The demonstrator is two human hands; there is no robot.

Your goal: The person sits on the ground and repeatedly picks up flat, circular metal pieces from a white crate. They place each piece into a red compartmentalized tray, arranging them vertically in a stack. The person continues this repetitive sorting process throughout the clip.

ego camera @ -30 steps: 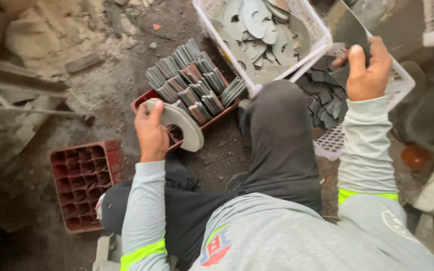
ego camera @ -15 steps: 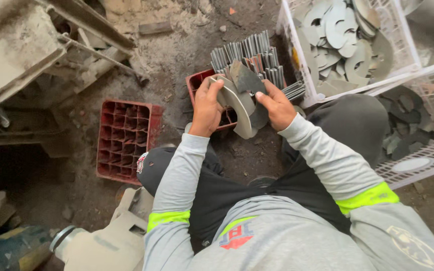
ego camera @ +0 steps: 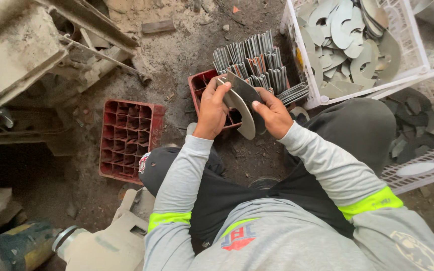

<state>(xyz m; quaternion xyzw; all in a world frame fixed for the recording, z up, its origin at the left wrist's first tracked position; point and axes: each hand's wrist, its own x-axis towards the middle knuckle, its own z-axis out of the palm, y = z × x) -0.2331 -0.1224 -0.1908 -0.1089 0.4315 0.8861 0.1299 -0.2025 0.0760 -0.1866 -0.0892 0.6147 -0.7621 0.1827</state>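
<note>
Both hands, left hand [ego camera: 211, 111] and right hand [ego camera: 273, 113], are closed around curved grey sheet-metal crescent blanks [ego camera: 241, 103] mid-frame, long axis pointing down-frame, right over the red plastic slotted crate [ego camera: 197, 84].

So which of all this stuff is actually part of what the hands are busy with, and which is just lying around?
In hand:
left hand and right hand holding curved metal plates
red crate of stacked plates
white basket of plates

Lying about:
empty red crate
dark cap
second white basket
</note>
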